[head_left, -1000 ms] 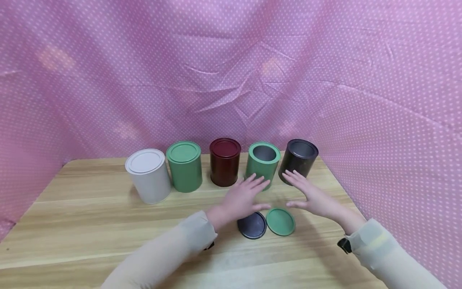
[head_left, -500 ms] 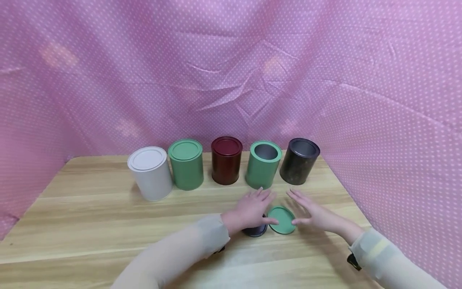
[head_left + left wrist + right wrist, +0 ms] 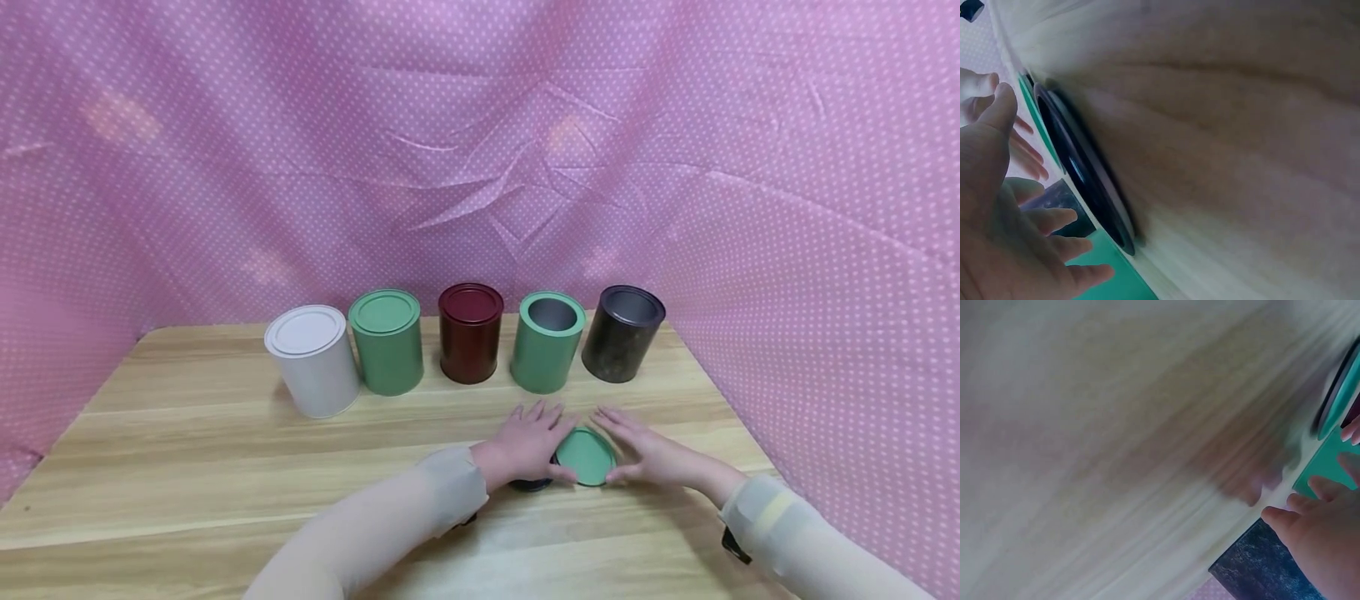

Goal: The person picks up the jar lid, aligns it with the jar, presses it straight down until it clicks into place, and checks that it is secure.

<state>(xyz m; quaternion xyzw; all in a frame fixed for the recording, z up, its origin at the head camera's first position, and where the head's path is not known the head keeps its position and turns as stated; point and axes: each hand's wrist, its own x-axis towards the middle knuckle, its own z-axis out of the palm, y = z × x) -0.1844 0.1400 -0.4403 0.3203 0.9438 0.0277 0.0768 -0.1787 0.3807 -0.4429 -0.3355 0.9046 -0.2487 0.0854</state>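
A round green lid lies on the wooden table between the two hands. My left hand is over the dark lid to its left, fingers spread and thumb near the green rim. From the right, my right hand reaches toward the other side of that rim, fingers extended. Whether either hand touches the green lid is unclear. In the left wrist view, the left hand's fingers are apart, beside the dark lid. The right wrist view shows the right hand with nothing in its grip.
Behind the hands stand an uncovered green can and an uncovered black can. Left of these are a dark red can, a lidded green can and a white can. Pink dotted cloth surrounds the table.
Both hands have come back from near the cans, down toward the green lid, and closer to it on either side. The left hand now covers most of the dark lid.
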